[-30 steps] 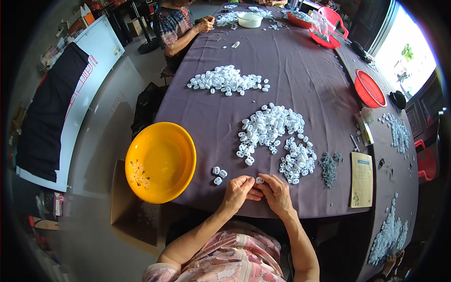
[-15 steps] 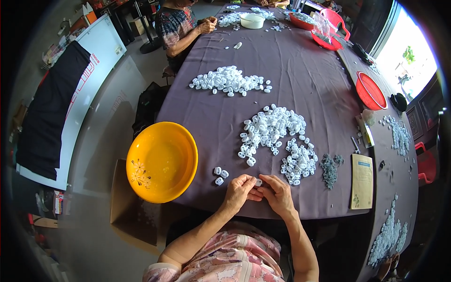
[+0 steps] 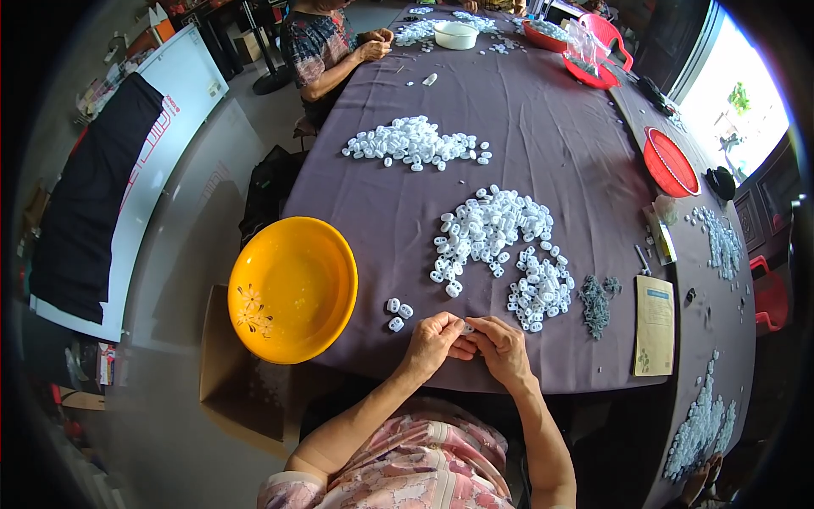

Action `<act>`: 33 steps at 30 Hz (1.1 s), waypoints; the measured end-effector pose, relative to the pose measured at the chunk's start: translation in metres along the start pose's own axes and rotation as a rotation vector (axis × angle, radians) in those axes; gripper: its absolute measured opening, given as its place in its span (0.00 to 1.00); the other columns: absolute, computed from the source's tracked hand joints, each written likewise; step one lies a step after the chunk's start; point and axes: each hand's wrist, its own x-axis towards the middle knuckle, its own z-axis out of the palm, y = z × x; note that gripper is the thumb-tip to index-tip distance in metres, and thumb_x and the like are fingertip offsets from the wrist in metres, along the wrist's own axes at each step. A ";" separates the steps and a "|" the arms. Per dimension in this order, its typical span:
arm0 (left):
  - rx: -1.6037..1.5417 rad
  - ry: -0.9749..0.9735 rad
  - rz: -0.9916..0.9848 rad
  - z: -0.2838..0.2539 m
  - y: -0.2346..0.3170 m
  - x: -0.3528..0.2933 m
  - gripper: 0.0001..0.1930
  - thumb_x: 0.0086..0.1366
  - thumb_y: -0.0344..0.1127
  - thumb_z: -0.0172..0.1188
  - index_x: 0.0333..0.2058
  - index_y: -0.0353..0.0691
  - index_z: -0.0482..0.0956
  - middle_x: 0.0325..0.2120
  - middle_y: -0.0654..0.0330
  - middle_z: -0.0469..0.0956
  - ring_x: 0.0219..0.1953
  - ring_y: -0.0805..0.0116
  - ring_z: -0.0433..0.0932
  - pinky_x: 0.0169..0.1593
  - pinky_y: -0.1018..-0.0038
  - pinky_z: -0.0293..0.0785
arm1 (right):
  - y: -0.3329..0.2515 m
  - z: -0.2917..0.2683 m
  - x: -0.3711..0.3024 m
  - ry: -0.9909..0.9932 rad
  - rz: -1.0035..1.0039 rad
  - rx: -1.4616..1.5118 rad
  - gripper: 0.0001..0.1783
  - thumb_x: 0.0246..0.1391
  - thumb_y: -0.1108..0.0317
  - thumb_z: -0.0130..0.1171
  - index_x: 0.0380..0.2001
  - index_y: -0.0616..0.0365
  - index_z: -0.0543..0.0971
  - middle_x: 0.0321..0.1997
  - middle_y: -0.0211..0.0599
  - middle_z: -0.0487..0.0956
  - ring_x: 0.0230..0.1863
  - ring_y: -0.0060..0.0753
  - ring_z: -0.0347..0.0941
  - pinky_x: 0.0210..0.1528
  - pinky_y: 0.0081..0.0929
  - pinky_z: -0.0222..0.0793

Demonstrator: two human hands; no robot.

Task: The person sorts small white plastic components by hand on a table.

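Observation:
At the table's near edge, my left hand (image 3: 434,341) and my right hand (image 3: 502,346) meet with fingertips pinched round one small white oval plastic piece (image 3: 468,328). Fingers cover most of it. Just beyond them lies a curved heap of similar white pieces (image 3: 496,222), each with two dark openings. A smaller pile of white pieces (image 3: 540,290) sits to its right, beside a tangle of small grey parts (image 3: 596,307). Three loose white pieces (image 3: 396,324) rest left of my hands.
An empty yellow basin (image 3: 292,293) stands left, above a cardboard box (image 3: 222,373). Farther off are another white heap (image 3: 413,142), a red basket (image 3: 670,163) and a white bowl (image 3: 455,36). A brown booklet (image 3: 653,327) lies right. Another person (image 3: 326,59) works at the far left.
My right fingers have closed further over the white piece, so less of it shows. Both hands stay in nearly the same place.

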 end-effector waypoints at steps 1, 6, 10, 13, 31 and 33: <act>0.001 0.000 0.001 -0.001 0.002 0.001 0.11 0.64 0.35 0.46 0.33 0.32 0.70 0.25 0.55 0.75 0.26 0.67 0.78 0.30 0.74 0.78 | 0.001 0.000 0.000 0.001 -0.001 0.000 0.13 0.44 0.82 0.51 0.37 0.65 0.74 0.32 0.42 0.76 0.30 0.37 0.75 0.31 0.24 0.69; -0.078 -0.009 -0.062 0.002 0.007 -0.002 0.12 0.64 0.34 0.46 0.34 0.29 0.71 0.26 0.55 0.76 0.26 0.67 0.78 0.31 0.75 0.78 | 0.003 0.000 0.002 0.023 -0.033 -0.003 0.12 0.44 0.82 0.52 0.36 0.65 0.74 0.31 0.41 0.76 0.29 0.37 0.75 0.31 0.24 0.70; -0.115 -0.010 0.006 0.000 0.000 -0.006 0.11 0.64 0.33 0.45 0.34 0.28 0.70 0.26 0.55 0.76 0.26 0.66 0.78 0.31 0.74 0.78 | -0.001 0.000 0.003 0.006 -0.021 -0.028 0.12 0.44 0.81 0.53 0.36 0.65 0.74 0.31 0.41 0.76 0.29 0.36 0.75 0.31 0.24 0.70; -0.060 0.020 0.053 0.002 0.001 -0.007 0.11 0.64 0.33 0.46 0.34 0.28 0.70 0.25 0.55 0.76 0.23 0.68 0.78 0.28 0.77 0.78 | -0.001 0.001 0.003 0.034 -0.047 -0.048 0.12 0.44 0.81 0.53 0.36 0.65 0.74 0.30 0.41 0.76 0.29 0.36 0.75 0.30 0.23 0.70; 0.257 -0.003 0.069 0.001 0.007 -0.007 0.09 0.63 0.30 0.46 0.30 0.29 0.71 0.19 0.58 0.75 0.17 0.74 0.75 0.19 0.80 0.73 | -0.009 -0.013 0.010 -0.168 -0.014 -0.022 0.17 0.41 0.79 0.56 0.39 0.59 0.75 0.29 0.38 0.76 0.29 0.32 0.75 0.31 0.22 0.69; 0.277 -0.012 0.049 0.003 0.005 -0.004 0.08 0.61 0.29 0.46 0.28 0.30 0.71 0.16 0.58 0.74 0.15 0.74 0.74 0.18 0.80 0.72 | -0.003 -0.014 0.006 -0.118 -0.023 0.054 0.17 0.41 0.78 0.57 0.39 0.58 0.76 0.28 0.37 0.75 0.28 0.34 0.75 0.30 0.23 0.69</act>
